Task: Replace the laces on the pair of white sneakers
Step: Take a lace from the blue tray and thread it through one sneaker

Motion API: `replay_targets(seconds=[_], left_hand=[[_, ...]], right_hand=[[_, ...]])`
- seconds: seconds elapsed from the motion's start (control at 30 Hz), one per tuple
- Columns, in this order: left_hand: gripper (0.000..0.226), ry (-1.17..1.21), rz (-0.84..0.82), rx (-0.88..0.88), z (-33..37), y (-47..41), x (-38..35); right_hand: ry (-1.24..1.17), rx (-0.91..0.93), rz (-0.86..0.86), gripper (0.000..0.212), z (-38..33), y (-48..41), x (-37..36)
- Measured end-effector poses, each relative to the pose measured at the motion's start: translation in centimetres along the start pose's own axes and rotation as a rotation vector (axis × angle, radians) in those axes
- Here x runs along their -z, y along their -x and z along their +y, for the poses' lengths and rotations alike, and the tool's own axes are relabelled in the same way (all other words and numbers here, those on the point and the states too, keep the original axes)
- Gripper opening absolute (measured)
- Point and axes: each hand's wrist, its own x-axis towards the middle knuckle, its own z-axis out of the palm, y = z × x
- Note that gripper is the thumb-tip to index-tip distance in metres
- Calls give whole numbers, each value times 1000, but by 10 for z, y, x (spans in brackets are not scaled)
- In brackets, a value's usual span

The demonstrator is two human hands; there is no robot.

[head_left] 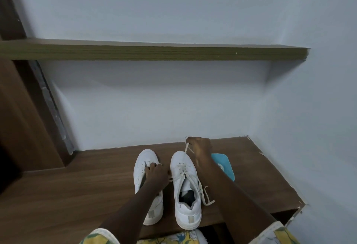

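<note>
White leather on brown wood: the pair stands side by side on the table [77,195], toes toward 12 o'clock. At 9 o'clock of the pair, your left hand [155,175] curls its grip down onto the eyelet row of the left sneaker [144,156], which shows no lace. The right sneaker [188,212] carries its lace [181,168] loosely crossed. Your right hand [200,147], at 12 o'clock beyond its toe, pinches one end drawn taut. Nothing pins that shoe, so a hard pull may drag or tip it toward the wall. The crossings could also bind in the eyelets. At 3 o'clock, the blue flat object [222,159] under your forearm risks being swept along.
</note>
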Motion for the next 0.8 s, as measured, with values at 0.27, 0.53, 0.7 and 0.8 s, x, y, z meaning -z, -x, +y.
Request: replay_targets(seconds=[0.27,0.53,0.7,0.8], left_hand=[[33,798,123,30,37,-14,22],[21,852,266,175,35,1,24],[13,782,236,85,39,2,18],[13,801,310,66,41,1,20]], right_hand=[[-78,-74,-150,20,15,13,-15],[-166,-88,-61,19,8,13,-11],[-199,-136,-88,16,13,13,-13],[-245,-169,-113,9,15,11,-17]])
